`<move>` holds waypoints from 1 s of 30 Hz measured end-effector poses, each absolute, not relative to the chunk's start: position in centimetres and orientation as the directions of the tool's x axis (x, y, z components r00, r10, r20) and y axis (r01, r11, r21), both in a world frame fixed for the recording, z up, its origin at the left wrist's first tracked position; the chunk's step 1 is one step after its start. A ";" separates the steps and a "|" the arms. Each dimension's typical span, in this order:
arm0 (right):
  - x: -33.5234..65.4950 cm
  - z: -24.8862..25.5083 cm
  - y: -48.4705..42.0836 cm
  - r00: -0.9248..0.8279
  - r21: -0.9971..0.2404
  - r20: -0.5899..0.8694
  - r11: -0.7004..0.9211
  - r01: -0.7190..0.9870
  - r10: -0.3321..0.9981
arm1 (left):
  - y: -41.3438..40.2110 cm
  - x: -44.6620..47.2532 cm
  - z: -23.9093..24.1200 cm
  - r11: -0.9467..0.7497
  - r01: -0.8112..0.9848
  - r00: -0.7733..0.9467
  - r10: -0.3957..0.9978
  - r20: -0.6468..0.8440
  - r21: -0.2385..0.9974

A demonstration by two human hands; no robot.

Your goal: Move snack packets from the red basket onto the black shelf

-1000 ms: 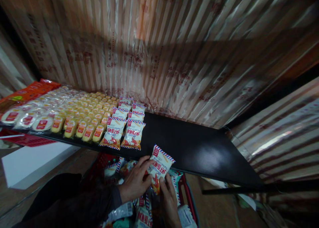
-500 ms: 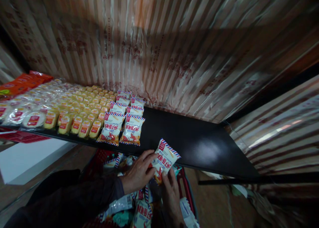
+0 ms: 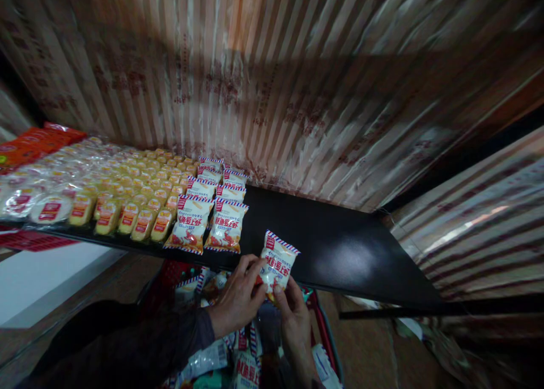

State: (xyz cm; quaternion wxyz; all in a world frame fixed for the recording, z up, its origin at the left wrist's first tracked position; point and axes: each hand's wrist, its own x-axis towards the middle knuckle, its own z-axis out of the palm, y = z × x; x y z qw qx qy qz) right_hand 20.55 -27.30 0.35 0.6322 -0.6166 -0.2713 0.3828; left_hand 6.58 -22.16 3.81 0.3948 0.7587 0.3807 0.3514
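A white snack bag (image 3: 278, 262) with red lettering and a striped top edge is held between both hands, just in front of the black shelf (image 3: 335, 236). My left hand (image 3: 240, 292) grips its left side, fingers closed. At the lower right, my right hand (image 3: 294, 315) pinches the same bag with thumb and fingers. Matching snack bags (image 3: 225, 224) stand in two rows on the shelf, left of the held one. Below my hands, a red basket (image 3: 321, 321) contains more of these bags and some teal packs, partly hidden by my arms.
Small yellow wrapped cakes (image 3: 144, 223) fill the shelf left of the bags. Beyond them are round white wrapped packs (image 3: 51, 208) and orange packages (image 3: 38, 142). Corrugated sheeting (image 3: 263, 83) rises behind the shelf. A white box (image 3: 55, 281) is below at left.
The held bag has shifted slightly left and upward and is turned more upright. My right hand has come up a little with it.
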 end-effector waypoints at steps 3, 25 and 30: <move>21.4 1.3 -26.3 0.564 -0.992 -0.117 -0.068 -0.108 0.818 | -21.7 7.6 4.6 -0.432 0.320 0.476 0.843 0.251 0.843; 25.7 1.6 -14.2 0.594 -0.801 0.096 -0.292 0.523 0.799 | -12.9 13.3 6.9 -0.160 0.666 0.313 0.947 -0.078 0.728; 25.7 2.5 -12.0 0.586 -0.793 0.064 -0.316 0.521 0.807 | -11.4 14.1 7.5 -0.101 0.704 0.281 0.949 -0.145 0.702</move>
